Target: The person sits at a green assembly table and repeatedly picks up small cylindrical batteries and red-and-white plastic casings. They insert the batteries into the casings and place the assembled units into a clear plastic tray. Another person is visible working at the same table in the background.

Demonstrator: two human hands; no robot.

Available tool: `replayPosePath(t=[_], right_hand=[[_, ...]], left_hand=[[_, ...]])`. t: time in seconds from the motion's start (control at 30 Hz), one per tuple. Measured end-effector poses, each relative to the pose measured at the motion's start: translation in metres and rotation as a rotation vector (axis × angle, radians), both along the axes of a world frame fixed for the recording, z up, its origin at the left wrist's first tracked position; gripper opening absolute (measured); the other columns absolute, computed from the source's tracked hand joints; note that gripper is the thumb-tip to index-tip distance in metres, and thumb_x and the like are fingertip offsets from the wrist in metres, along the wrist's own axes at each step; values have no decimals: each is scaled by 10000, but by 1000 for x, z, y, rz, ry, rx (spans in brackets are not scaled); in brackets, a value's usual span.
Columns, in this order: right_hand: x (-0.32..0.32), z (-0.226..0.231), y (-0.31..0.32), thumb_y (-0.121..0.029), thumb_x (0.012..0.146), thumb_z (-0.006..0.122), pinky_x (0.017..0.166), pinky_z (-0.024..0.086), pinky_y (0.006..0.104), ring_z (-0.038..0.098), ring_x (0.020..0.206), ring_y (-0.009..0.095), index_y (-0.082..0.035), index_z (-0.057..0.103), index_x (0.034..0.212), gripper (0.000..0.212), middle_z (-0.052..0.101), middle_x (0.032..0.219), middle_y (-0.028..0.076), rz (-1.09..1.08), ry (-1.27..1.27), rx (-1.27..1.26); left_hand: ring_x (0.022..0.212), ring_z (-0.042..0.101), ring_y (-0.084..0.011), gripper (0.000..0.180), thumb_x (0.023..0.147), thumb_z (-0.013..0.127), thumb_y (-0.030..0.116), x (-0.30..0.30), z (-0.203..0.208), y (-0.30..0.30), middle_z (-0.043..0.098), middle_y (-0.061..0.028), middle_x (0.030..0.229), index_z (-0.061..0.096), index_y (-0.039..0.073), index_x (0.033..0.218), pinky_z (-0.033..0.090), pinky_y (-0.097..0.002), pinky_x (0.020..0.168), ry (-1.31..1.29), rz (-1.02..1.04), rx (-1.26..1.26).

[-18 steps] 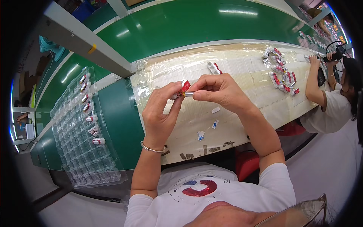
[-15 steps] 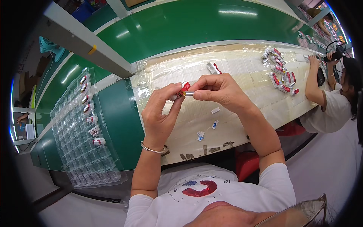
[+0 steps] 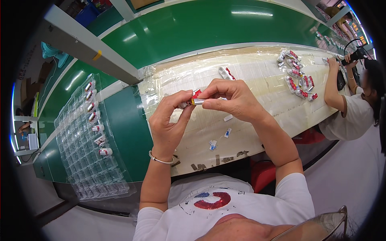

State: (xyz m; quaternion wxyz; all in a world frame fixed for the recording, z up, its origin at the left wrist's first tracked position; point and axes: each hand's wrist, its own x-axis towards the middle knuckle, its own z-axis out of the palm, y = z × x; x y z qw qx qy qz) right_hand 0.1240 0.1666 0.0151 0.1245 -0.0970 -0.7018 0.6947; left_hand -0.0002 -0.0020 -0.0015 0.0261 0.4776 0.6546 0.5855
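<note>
**Both hands pinch one small silver piece above the taped work surface**

The left hand (image 3: 171, 120) and the right hand (image 3: 233, 100) meet over the middle of the workbench (image 3: 257, 92), both grasping a small silver cell with red trim (image 3: 192, 99) between them. The left thumb and forefinger pinch its left, red-marked end; the right thumb and forefinger close on its silver right end, with the other right fingers curled loosely above. The piece sits clear of the surface, roughly level, held up towards the far edge of the taped area

Doing this handling well seems to call for light, even pressure from both pinches, since the piece is small and looks easy to twist or drop. Keeping it low over the taped surface would mean a slip costs little. The fingertips cover much of it, so what exactly is being adjusted at the joint cannot be told

A clear plastic compartment tray (image 3: 86, 148) lies along the left end of the green bench, with one row of its pockets holding similar pieces and the rest bare. A loose cell (image 3: 224, 73) rests just beyond the hands, and small white and blue scraps (image 3: 220, 138) lie near the front edge (some dark tape bits too). A cluster of more cells (image 3: 299, 78) sits towards the right end, where a co-worker's arm (image 3: 333, 82) reaches onto the bench
</note>
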Motion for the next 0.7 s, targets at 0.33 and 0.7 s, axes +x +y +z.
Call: replayPosePath(t=[0.33, 0.7], right_hand=[[-2, 1, -5, -73, 823, 784, 725, 492, 266, 638, 822, 145, -41, 759, 1012, 194, 702, 898, 58, -84, 184, 374], [-2, -1, -9, -60, 819, 783, 720, 504, 265, 645, 830, 157, -43, 760, 1029, 212, 686, 903, 70, -120, 247, 438]], left_hand=[[866, 675, -117, 293, 816, 754, -46, -2, 0, -2, 730, -82, 1058, 721, 34, 1096, 552, -235, 756, -154, -30, -20], [864, 667, -95, 246, 844, 745, -22, -4, 2, -7, 727, -70, 1030, 726, 13, 1087, 543, -216, 765, -434, -111, -42]])
